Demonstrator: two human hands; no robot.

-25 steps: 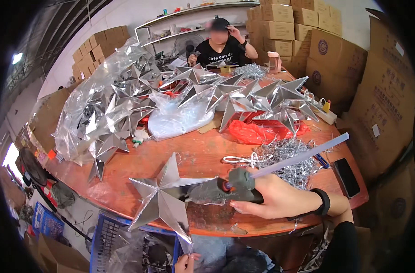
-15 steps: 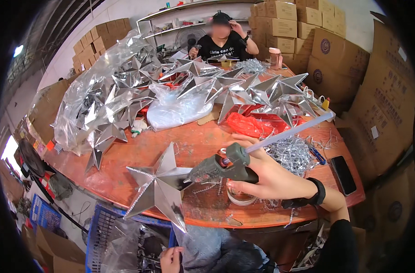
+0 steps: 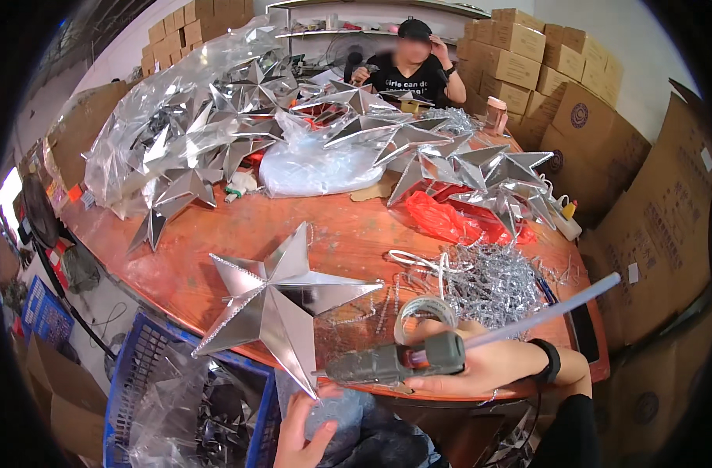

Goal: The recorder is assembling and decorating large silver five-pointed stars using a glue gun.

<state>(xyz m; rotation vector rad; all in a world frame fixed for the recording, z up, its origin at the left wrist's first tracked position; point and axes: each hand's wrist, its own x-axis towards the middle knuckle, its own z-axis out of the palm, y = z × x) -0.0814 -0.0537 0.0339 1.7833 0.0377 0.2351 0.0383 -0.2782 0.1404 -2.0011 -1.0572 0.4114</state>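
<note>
Silver star (image 3: 282,300) rests on the left hand (image 3: 305,433), open beneath its tip. Right hand (image 3: 481,366) grips the glue gun (image 3: 395,363); hot glue could drip onto the fingers.

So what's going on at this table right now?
A person holds a grey glue gun in the right hand, a clear glue stick jutting from its back. The left hand is at the lower point of a silver foil star lying at the edge of the round wooden table. A tape roll and silver tinsel lie nearby. Another person sits across the table behind piled stars.
</note>
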